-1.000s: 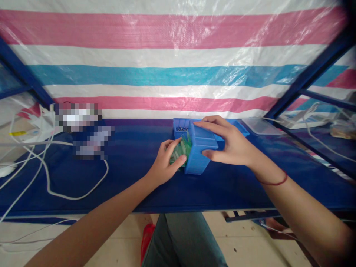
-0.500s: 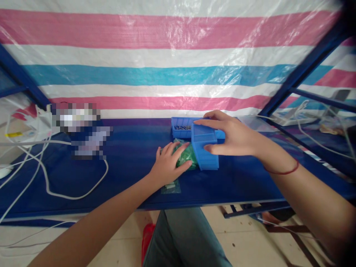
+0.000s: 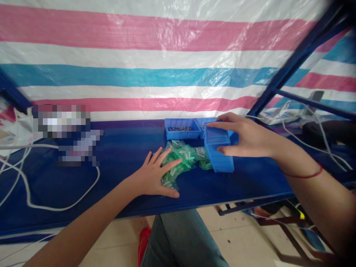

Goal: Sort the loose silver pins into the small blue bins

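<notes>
My right hand (image 3: 244,135) grips a blue plastic bin (image 3: 221,155) between thumb and fingers, tipped on its side above the table. Small green-tinted plastic bags (image 3: 185,155) with short pale pieces inside lie in a heap left of the bin. A few more bags (image 3: 205,163) are at the tipped bin's edge. My left hand (image 3: 155,172) rests on the heap's left side, fingers spread. Behind the heap stands another blue bin (image 3: 182,133) holding many small metal pieces that look like screws. Beside it, a further blue bin (image 3: 201,121) is partly hidden by the tipped one.
The blue table (image 3: 125,148) has a striped plastic sheet (image 3: 139,74) behind it. White cables (image 3: 63,207) loop across its left side, near a blurred-out patch (image 3: 61,120). Blue metal frame bars (image 3: 278,85) rise at the right. A red stool (image 3: 144,241) shows below.
The tipped bin has moved right in my right hand, uncovering more bags. My left hand has shifted left and its fingers have spread wider, with the bags now spread out beside it.
</notes>
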The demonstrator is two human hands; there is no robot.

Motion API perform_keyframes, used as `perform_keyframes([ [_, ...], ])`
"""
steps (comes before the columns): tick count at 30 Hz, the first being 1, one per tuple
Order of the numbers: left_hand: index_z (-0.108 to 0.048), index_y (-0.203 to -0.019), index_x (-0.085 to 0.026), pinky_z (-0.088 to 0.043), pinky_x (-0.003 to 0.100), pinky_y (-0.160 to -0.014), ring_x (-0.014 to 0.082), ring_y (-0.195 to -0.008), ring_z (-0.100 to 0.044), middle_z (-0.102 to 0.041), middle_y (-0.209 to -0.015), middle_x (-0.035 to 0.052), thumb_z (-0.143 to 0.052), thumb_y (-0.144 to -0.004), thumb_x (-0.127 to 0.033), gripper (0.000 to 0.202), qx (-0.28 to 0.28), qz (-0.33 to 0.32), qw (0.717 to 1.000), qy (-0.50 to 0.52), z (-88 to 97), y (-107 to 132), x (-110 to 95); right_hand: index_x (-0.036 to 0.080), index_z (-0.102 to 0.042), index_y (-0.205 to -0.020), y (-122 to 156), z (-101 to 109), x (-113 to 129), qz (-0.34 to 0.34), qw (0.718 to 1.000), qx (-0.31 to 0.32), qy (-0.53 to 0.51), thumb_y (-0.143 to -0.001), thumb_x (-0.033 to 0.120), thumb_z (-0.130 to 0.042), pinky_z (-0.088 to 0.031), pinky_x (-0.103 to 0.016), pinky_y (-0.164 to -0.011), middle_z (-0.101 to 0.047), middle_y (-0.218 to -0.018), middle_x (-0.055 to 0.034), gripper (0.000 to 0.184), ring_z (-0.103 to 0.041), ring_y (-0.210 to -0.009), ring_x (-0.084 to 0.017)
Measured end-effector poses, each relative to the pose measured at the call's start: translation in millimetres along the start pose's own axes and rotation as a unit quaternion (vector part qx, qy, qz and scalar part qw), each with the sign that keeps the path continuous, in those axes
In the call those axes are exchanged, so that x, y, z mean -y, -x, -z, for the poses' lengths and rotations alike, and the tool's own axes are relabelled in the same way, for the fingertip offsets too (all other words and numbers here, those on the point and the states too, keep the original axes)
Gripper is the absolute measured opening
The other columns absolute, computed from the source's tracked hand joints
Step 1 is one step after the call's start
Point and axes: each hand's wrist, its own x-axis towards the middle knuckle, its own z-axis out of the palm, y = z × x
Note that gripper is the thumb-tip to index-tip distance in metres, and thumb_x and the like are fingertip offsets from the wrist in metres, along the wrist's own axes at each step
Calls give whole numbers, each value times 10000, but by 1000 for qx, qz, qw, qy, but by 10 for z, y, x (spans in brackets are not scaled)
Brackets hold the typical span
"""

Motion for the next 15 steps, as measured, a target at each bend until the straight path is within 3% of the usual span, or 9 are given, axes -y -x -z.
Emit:
perform_keyframes([
  [4, -271, -1458, -345, -80, 739, -1022, 473, -1399, -50, -125, -1559, 146, -530, -691, -766, 912, -50, 41, 998, -24, -132, -108, -32, 198, -579, -1273, 82, 126, -40, -8, 999, -26, 26, -700, 461, -686, -480, -510, -874, -551, -1135, -151, 640, -587, -988, -334],
  [8, -246, -1471, -289, -60, 708, -1057, 448, -1409, -34, -155, -1547, 160, -544, -711, -737, 931, -124, 30, 991, -26, -24, -191, -156, 227, -579, -1269, 156, 355, 42, -35, 992, -116, 47, -702, 498, -679, -461, -505, -892, -545, -1133, -145, 636, -570, -1013, -331],
  [12, -282, -1445, -251, -236, 531, -1119, 356, -1392, -234, -319, -1484, 150, -631, -750, -612, 857, -216, -64, 974, 38, 216, -341, -497, 256, -570, -1266, 76, 486, 316, -25, 980, -195, 0, -707, 498, -681, -437, -497, -941, -530, -1190, -113, 619, -539, -1092, -321],
  [15, -366, -1377, -219, -443, 378, -982, 270, -1183, -539, -558, -1291, 118, -577, -866, -465, 605, -224, -88, 966, 89, 366, -435, -737, 230, -528, -1297, -66, 399, 523, -1, 967, -233, -101, -722, 441, -697, -451, -455, -962, -500, -1267, -107, 635, -476, -1199, -312],
])
